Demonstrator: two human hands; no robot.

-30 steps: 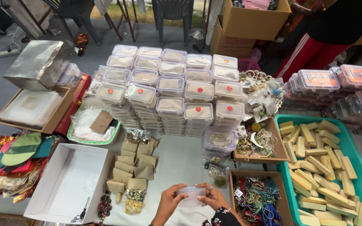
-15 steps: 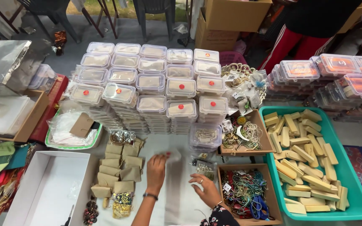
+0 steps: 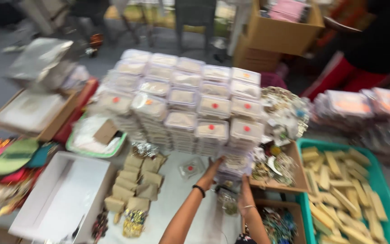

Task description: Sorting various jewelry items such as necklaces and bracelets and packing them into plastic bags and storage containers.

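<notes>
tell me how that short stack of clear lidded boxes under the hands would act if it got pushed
The short stack of clear boxes probably slides easily, since smooth plastic sits on a smooth white tabletop. The loosely stacked boxes may shift or topple. The left hand and right hand at its sides suggest it needs steadying; it looks light.

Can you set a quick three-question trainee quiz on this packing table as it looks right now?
1. True or false: both hands reach for the nearest stack of clear lidded containers.
2. What colour is the tub that holds the tan bars? A red, B teal, C white.
3. What is worn on the left hand's wrist?

Key:
1. True. The left hand and the right hand are both up at that stack; the blur hides the exact grip.
2. B, teal.
3. A dark band.
</notes>
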